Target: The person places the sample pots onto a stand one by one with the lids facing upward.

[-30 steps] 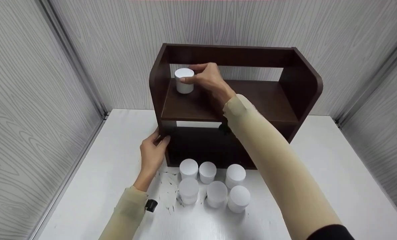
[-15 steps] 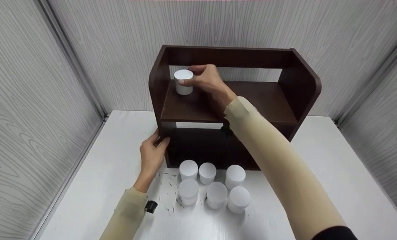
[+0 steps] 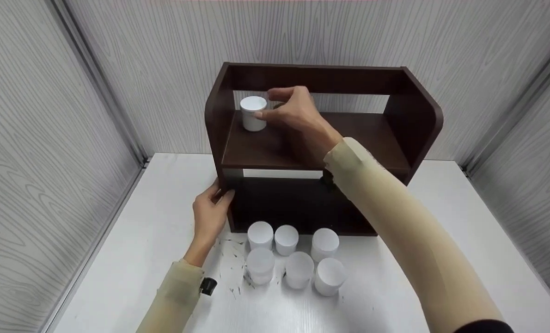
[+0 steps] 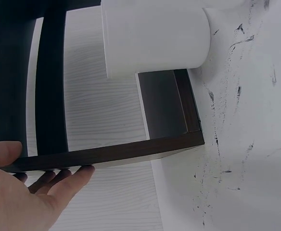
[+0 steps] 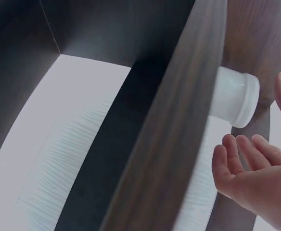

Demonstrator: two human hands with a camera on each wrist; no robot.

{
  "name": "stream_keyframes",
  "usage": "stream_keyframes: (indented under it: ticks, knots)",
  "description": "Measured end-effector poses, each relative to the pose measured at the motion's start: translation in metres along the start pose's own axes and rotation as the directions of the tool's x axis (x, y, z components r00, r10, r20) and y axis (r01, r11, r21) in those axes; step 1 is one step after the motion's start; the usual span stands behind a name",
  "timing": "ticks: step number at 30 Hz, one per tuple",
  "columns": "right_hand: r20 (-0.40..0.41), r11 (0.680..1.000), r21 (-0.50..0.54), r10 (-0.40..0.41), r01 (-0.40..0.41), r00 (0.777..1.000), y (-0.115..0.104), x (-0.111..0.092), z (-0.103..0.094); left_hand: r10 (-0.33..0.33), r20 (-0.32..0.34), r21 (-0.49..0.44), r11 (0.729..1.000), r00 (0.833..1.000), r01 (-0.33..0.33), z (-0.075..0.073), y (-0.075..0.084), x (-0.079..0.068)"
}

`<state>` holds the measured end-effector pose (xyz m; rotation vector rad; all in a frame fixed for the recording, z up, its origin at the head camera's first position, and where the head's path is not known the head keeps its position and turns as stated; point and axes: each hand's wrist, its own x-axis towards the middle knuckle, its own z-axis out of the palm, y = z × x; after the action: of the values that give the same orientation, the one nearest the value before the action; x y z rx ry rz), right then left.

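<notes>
1. Six white containers stand on the desk before a brown shelf unit.
2. Left hand: grip clasping the unit's left side panel.
3. Right hand: grip parted, holding nothing, beside an upright container on the upper shelf, at left.

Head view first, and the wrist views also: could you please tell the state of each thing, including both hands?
Dark shelf: upright on the white table.
White jar on upper board: upright, near the left end.
Six white jars: upright on the table, in front of the shelf.
Left hand: grips the shelf's left side panel.
Right hand: open beside the upper jar.
White table: stained dark in places.
</notes>
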<state>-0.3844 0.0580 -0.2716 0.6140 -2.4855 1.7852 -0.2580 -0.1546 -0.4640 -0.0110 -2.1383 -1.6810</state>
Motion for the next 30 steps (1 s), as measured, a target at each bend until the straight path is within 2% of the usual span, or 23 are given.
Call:
stream_keyframes:
  ticks: [8,13,16,20,25,30]
  knots:
    - [0.017,0.997,-0.021,-0.074,0.074,0.997,-0.010,-0.029,-0.003,0.010,0.003,0.017,1.000,1.000,-0.010,-0.001,-0.001,0.000]
    - [0.035,0.990,-0.021,-0.142,0.143,0.989,-0.015,-0.053,0.001,0.020,0.002,0.035,0.999,1.000,-0.020,-0.003,0.000,0.000]
    - [0.025,0.982,-0.058,-0.177,0.178,0.984,-0.015,-0.070,0.002,0.015,-0.001,0.045,0.999,1.000,-0.015,-0.003,0.000,0.000]
    - [-0.006,0.971,-0.112,-0.213,0.211,0.977,-0.010,-0.093,0.000,0.015,0.000,0.050,0.999,1.000,-0.015,-0.003,0.001,0.000]
    - [-0.014,0.957,-0.089,-0.280,0.278,0.960,0.001,-0.120,-0.003,0.017,-0.001,0.063,0.998,1.000,-0.017,-0.003,0.000,-0.001]
    - [-0.020,0.954,-0.096,-0.286,0.283,0.958,0.013,-0.143,-0.008,0.009,-0.011,0.072,0.997,1.000,-0.008,-0.002,0.001,0.000]
